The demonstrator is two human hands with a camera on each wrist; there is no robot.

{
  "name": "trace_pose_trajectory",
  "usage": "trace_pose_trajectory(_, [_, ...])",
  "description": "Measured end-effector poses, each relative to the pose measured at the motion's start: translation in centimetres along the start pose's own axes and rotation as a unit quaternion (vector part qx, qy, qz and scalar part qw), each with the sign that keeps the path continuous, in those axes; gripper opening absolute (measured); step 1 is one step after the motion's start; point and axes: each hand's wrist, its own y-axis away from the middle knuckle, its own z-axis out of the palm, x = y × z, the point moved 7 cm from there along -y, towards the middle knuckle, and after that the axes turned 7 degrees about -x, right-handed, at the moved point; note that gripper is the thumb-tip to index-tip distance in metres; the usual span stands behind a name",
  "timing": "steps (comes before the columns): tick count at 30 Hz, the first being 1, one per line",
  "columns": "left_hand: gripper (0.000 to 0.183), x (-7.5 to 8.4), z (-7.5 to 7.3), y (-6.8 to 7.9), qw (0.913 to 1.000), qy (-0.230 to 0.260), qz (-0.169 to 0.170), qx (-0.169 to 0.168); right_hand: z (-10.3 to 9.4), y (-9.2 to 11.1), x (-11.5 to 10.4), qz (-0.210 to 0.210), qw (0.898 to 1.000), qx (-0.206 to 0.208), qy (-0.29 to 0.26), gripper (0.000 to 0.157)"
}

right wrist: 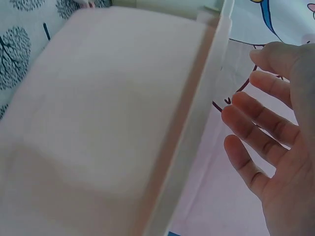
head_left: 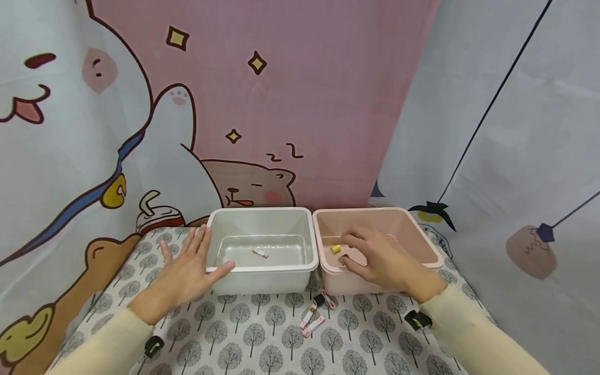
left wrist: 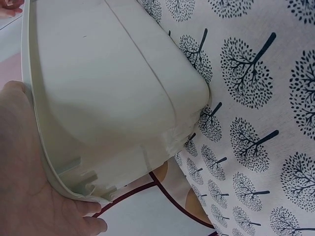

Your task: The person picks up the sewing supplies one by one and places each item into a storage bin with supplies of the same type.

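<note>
my left hand (head_left: 185,268) rests on the left rim of the white plastic bin (head_left: 262,282), fingers spread, steadying it, i think. my right hand (head_left: 377,256) is over the pink plastic bin (head_left: 424,245), just right of the white bin, its fingers loosely bent and apart, pinching nothing that i can see. the small yellow cylinder (head_left: 335,249) lies inside the pink bin, on the side nearest the white bin, just beside my fingertips. i judge this as the reaching-in step; picking it up calls for a small shift toward the white bin and a thumb-and-finger pinch. my own hand hides some of the pink bin's floor, including a dark bit i cannot identify. a small pale strip (head_left: 260,253) lies inside the white bin; folded pink-and-white strips (head_left: 313,326) lie in front of its right corner, out of the way.
</note>
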Motion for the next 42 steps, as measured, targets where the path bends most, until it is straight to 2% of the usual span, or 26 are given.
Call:
trace_pose_trajectory(6, [0.120,-0.1,0.1,-0.2,1.0000,0.000,-0.001,-0.005,0.4,0.8,-1.1,-0.008,1.000,0.018,0.022,0.041])
trace_pose_trajectory(12, [0.120,-0.2,0.1,-0.2,1.0000,-0.001,-0.003,-0.006,1.2,1.5,-2.1,-0.015,1.000,0.015,-0.021,0.039])
trace_pose_trajectory(20, [0.118,-0.1,0.5,-0.3,1.0000,0.000,-0.002,-0.008,2.0,3.0,-3.5,-0.022,0.998,0.031,-0.046,0.039])
trace_pose_trajectory(28, [0.120,-0.2,0.1,-0.2,0.9999,-0.004,-0.005,-0.008,3.0,4.1,-4.7,-0.041,0.996,0.033,-0.078,0.049])
trace_pose_trajectory(36, [0.121,0.1,-0.4,-0.4,0.9999,-0.005,-0.005,-0.012,4.6,4.3,-6.0,-0.070,0.993,0.022,-0.093,0.047])
trace_pose_trajectory(42, [0.121,0.1,-0.3,-0.3,0.9999,-0.002,-0.006,-0.015,6.8,4.7,-6.5,-0.070,0.993,-0.022,-0.088,0.045])
